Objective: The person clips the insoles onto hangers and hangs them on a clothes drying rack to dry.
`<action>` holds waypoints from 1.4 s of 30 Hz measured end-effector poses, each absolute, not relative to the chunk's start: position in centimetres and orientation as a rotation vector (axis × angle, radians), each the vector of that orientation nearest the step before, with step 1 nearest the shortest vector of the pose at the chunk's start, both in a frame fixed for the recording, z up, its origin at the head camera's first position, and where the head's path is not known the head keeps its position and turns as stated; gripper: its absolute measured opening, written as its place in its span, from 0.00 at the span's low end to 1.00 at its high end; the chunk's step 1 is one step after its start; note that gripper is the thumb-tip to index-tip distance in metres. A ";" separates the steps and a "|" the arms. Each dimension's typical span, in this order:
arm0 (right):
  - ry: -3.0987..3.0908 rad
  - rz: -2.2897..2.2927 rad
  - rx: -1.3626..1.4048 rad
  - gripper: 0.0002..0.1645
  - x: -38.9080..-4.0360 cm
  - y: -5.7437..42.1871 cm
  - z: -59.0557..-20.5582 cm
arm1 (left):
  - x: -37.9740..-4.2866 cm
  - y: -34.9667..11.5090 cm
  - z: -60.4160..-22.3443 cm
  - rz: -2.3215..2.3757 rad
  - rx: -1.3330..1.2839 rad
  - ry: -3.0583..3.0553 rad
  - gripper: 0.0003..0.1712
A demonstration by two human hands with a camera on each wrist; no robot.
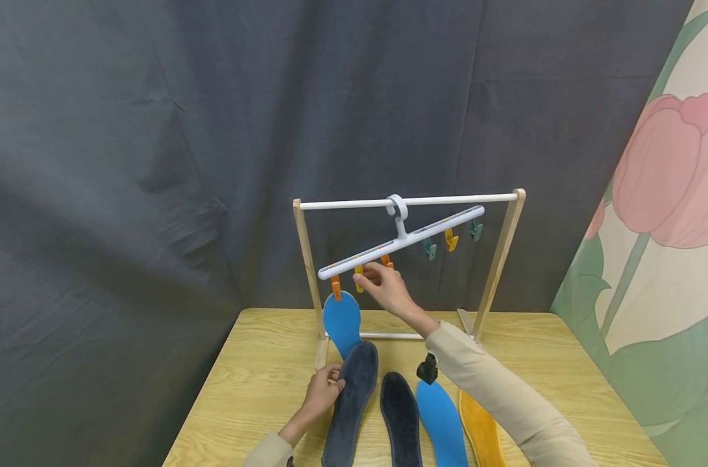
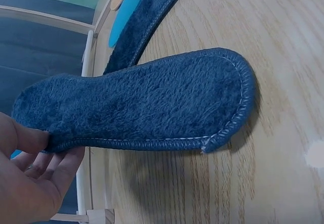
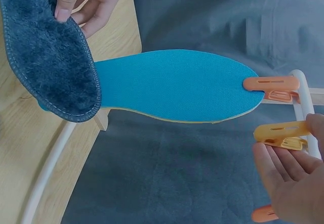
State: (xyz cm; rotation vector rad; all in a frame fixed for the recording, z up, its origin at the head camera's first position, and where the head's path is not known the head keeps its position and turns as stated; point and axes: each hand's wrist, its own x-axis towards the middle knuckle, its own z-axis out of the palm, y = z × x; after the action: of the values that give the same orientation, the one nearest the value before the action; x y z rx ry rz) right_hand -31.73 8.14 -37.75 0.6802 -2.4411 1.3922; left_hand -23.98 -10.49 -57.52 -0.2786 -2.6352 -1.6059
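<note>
My left hand [image 1: 323,392] pinches the edge of a dark blue fuzzy insole [image 1: 356,395], which is raised and tilted over the table. In the left wrist view that insole [image 2: 152,102] shows a stitched border. My right hand [image 1: 387,289] holds a yellow clip [image 3: 281,131] on the white hanger [image 1: 400,242] between thumb and fingers. Beside it an orange clip [image 1: 336,287] grips the top of a blue insole [image 3: 172,85], which hangs down partly behind the fuzzy one. The hanger slopes down to the left.
The hanger's hook sits on the white rod [image 1: 459,200] of a wooden-legged rack. More clips, such as a yellow one [image 1: 450,240], dangle at right. On the table [image 1: 213,415] lie another dark insole [image 1: 400,415], a blue one [image 1: 441,421] and an orange-yellow one [image 1: 481,428].
</note>
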 end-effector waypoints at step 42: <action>-2.472 1.380 0.710 0.21 -32.1 7.9 -38.0 | -24.4 -9.9 -55.9 -1.820 -0.337 -2.366 0.12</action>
State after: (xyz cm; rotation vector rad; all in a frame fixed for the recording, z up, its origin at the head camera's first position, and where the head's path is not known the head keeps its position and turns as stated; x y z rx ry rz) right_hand -32.06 7.88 -37.96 0.7102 -2.4719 1.3802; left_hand -24.38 -9.87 -55.87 -0.3367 -2.3661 -1.8203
